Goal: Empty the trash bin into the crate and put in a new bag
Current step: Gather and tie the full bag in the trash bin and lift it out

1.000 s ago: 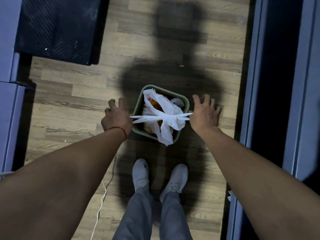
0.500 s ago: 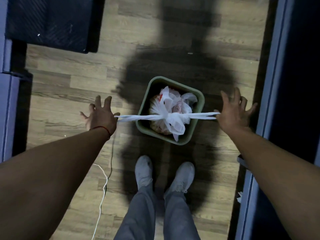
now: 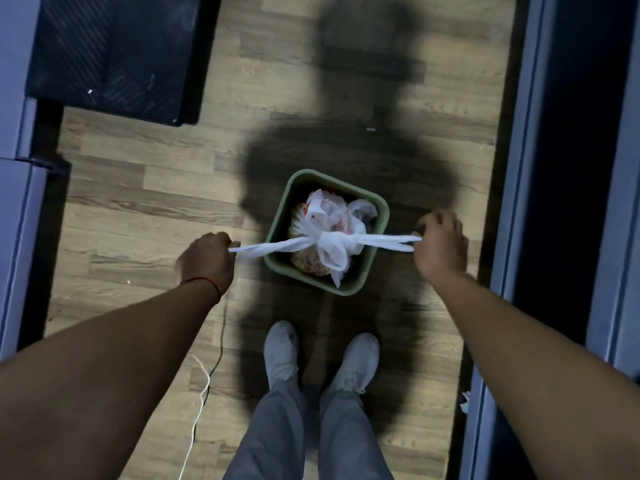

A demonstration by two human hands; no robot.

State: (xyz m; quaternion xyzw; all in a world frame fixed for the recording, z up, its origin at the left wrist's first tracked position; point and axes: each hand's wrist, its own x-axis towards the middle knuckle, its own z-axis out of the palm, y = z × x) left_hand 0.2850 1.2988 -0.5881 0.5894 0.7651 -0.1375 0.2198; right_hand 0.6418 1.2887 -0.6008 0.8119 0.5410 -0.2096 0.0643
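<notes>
Standing over the green trash bin (image 3: 372, 271) on the wooden floor (image 3: 138, 202), the person is cinching the knot in the white trash bag (image 3: 327, 244), one twisted handle drawn out to each side. To do this well, I judge the pull should be level and even on both ends, so the knot seats tight over the rubbish and the light bin does not tip or slide toward either arm; too sharp a tug could tear the thin plastic.

Their left hand (image 3: 206, 261), with a red thread at the wrist, is curled closed around the left strand, fingers wrapped narrow with the plastic running out past the thumb side. Their right hand (image 3: 441, 244) is likewise closed, pinching the end of the right strand near the fingertips, knuckles up. Both strands look taut and nearly straight.

The bag sits inside the bin, bulging and knotted at the centre, directly ahead of the person's pale shoes (image 3: 282, 351). A dark ribbed crate (image 3: 114, 57) lies on the floor further off to the left, well apart from the bin.
</notes>
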